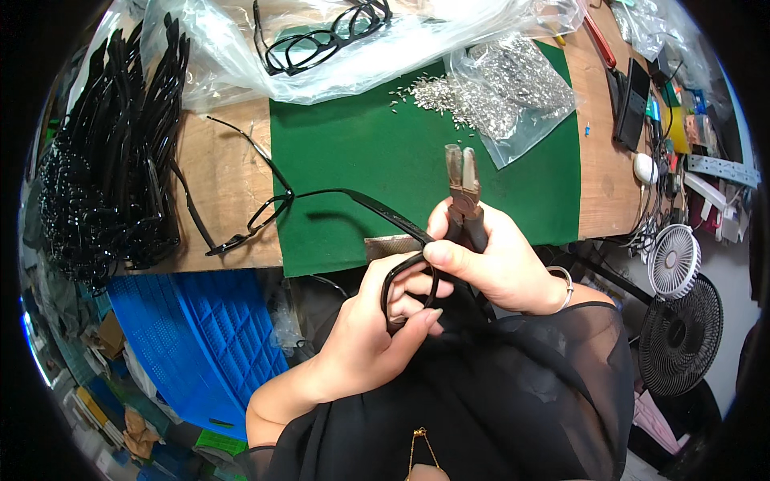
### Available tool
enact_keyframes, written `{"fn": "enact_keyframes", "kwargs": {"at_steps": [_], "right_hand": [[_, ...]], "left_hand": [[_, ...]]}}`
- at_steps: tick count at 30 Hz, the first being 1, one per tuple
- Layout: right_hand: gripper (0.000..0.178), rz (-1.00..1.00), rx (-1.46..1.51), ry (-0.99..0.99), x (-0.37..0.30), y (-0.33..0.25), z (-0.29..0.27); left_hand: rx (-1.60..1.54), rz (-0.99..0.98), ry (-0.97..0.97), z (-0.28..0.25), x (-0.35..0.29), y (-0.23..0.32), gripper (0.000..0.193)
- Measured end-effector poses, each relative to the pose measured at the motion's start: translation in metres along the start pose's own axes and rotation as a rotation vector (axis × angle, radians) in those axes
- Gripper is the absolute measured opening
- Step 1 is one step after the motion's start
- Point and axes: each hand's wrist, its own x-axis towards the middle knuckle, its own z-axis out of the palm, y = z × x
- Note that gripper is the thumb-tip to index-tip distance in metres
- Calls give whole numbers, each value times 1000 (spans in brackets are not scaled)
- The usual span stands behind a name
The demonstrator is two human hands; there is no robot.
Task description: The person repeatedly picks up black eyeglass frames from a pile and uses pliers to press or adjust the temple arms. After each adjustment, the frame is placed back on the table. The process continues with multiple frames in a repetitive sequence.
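Observation:
Black eyeglass frames are held over the near edge of a green mat. My left hand is closed around one rim, fingers showing through the lens opening. My right hand grips a pair of pliers, jaws pointing away from me and slightly apart. Its thumb also presses the frames near the hinge. One temple of the frames stretches out to the left over the mat. At the mat's left edge lies another black pair of glasses with its temples spread.
A large heap of black glasses parts fills the table's left side. Small silvery pieces spill beside a clear bag of them. More glasses rest on plastic wrapping. Blue crates stand below left; fans at right.

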Motion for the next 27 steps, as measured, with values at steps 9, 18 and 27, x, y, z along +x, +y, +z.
{"fn": "enact_keyframes", "kwargs": {"at_steps": [9, 18, 27], "right_hand": [[21, -412, -972, -311, -6, 1, -25], [25, -674, -1113, -496, 14, 0, -29], [22, -772, -1206, -356, 17, 10, -30]], "left_hand": [[4, -95, -33, -14, -30, 26, 43], [588, 75, -13, -6, -27, 20, 35], [801, 180, -50, -15, -20, 16, 29]]}}
